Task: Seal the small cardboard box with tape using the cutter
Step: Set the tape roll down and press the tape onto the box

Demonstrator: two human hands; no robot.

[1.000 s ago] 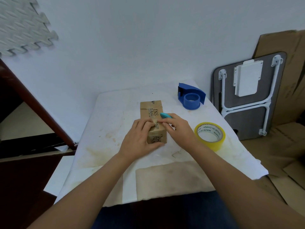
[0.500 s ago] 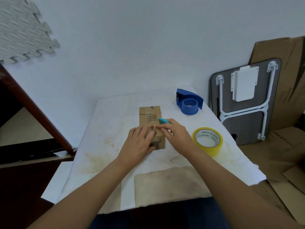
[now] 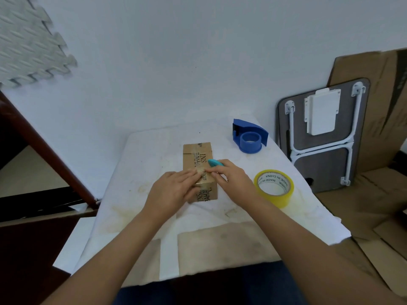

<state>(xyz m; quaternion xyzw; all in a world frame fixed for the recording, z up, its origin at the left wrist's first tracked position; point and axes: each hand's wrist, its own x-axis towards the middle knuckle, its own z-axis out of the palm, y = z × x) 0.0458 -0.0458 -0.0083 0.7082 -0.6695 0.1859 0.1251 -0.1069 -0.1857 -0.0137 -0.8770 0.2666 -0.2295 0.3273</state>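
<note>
A small brown cardboard box (image 3: 197, 154) with black print lies lengthwise on the white-covered table (image 3: 145, 168). Clear tape runs along its top seam. My left hand (image 3: 174, 191) rests flat on the box's near left side, fingers pressing the tape on top. My right hand (image 3: 231, 179) is at the box's right edge, its fingertips on the tape, and it holds a small teal cutter (image 3: 215, 163) whose tip sticks out toward the far side. A yellow tape roll (image 3: 274, 187) lies flat to the right of my right hand.
A blue tape dispenser (image 3: 250, 136) stands at the table's far right. A folded grey table with white legs (image 3: 319, 137) and cardboard sheets (image 3: 378, 84) lean on the wall to the right. A dark wooden frame (image 3: 44, 150) is on the left.
My left hand's fingers have slid along the box top while pressing the tape. My right hand stays at the box's right edge with the cutter. The view has shifted slightly upward.
</note>
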